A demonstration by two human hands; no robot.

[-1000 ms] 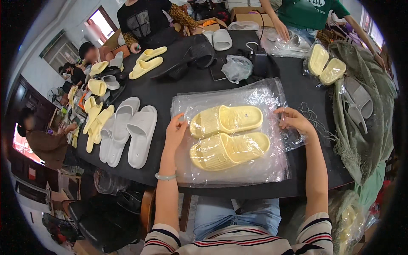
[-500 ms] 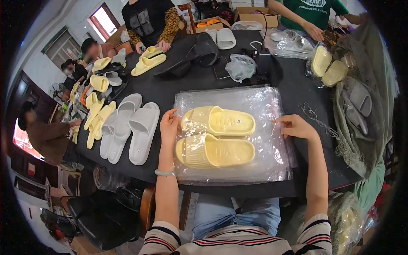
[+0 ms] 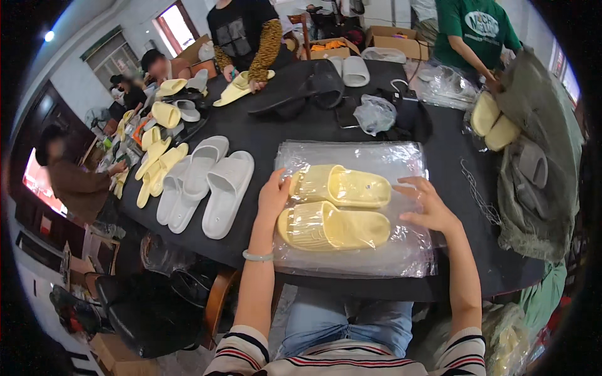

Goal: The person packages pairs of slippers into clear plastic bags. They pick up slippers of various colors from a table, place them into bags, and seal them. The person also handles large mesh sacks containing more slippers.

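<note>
A pair of pale yellow slide slippers, the far one (image 3: 360, 189) and the near one (image 3: 357, 230), lies side by side in a clear plastic bag, toe ends to the left. Under them is a stack of clear plastic bags (image 3: 351, 264). My left hand (image 3: 273, 195) rests at the toe end, its fingers stretched along the far slipper's toe and touching the plastic. Over the bag's right part, near the heel ends, my right hand (image 3: 427, 207) hovers with spread, slightly bent fingers and holds nothing.
Grey slippers (image 3: 227, 194) stand left of the bags on the black table (image 3: 338, 288), with yellow slippers (image 3: 164, 169) beyond. A crumpled plastic bag (image 3: 375, 115) and black sandal (image 3: 313, 88) lie behind. Loose string (image 3: 480, 194) and a green sack (image 3: 542, 207) are at right. Co-workers stand across.
My right hand has moved left from the bag's right edge toward the heels, its fingers spreading. My left hand has come in against the toe end. The view has shifted slightly.
</note>
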